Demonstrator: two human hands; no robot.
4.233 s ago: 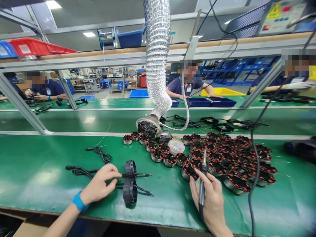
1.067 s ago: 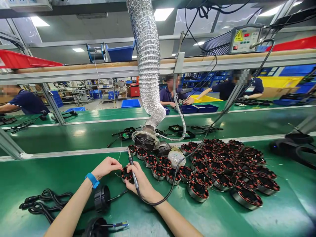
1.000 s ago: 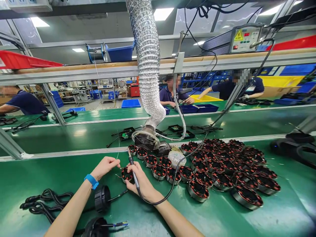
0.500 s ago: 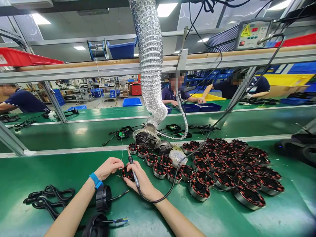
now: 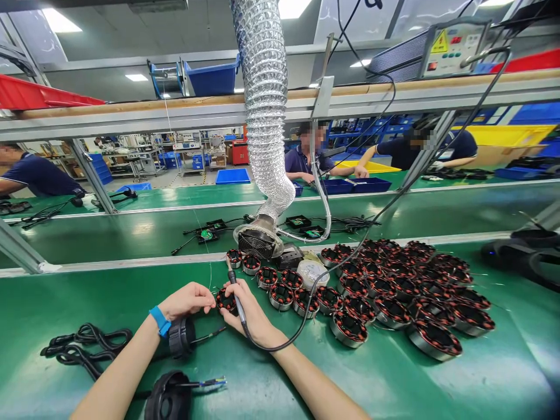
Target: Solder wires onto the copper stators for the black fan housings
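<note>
Green bench [image 5: 332, 379]: spans the foreground beneath both hands.
Silver duct [image 5: 265, 111]: hangs down past the shelf [image 5: 210, 109], a black grilled fan [image 5: 256, 242] at its lower end.
Group of rings [image 5: 433, 344]: wire-wound with metal sides, crowded together on the right, a looser row trailing left toward the fan.
Coiled cables [image 5: 87, 344]: black, lying to the left of the left forearm.
Right hand [image 5: 249, 312]: fingers closed round a soldering iron [image 5: 238, 306], thumb at the near side of a single ring [image 5: 225, 300]; contact there is unclear.
Left hand [image 5: 188, 300]: fingertips drawn together beside that ring's left edge; what they pinch is too small to tell.
Soldering iron: slants up and away, tip beyond the single ring, cord looping over the right wrist.
Black caps [image 5: 168, 396]: two, wire ends pointing right, one near the left wrist.
Single ring: between the two hands, windings upward.
Thin wire [image 5: 210, 274]: rises from near the left fingertips.
</note>
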